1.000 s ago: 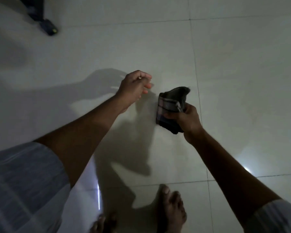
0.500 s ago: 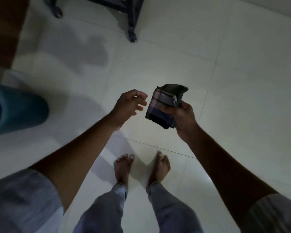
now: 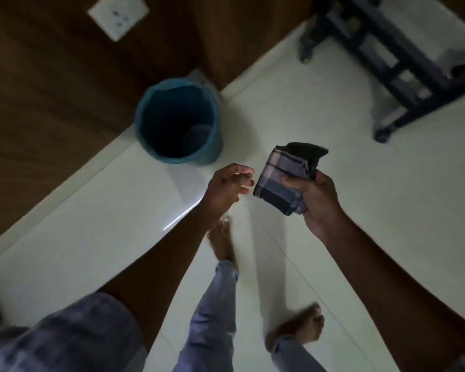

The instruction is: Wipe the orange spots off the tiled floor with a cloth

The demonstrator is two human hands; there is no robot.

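Observation:
My right hand (image 3: 316, 202) grips a folded checked cloth (image 3: 282, 181), dark with pale stripes, held up in the air at the centre of the view. Just left of the cloth is my left hand (image 3: 227, 187), fingers loosely curled and holding nothing, a small gap from the cloth. Below lies the pale tiled floor (image 3: 373, 210). I see no orange spots on the tiles in this dim, blurred view.
A blue bin (image 3: 177, 122) stands on the floor by a brown wooden wall (image 3: 38, 89) with a white socket plate (image 3: 118, 16). A dark metal furniture frame (image 3: 387, 65) stands at the upper right. My bare feet (image 3: 222, 241) are on the tiles below.
The view has swung left and up: the bin, wall and socket have come into sight. My feet have shifted apart as in a step. Both hands keep their pose, cloth still in the right.

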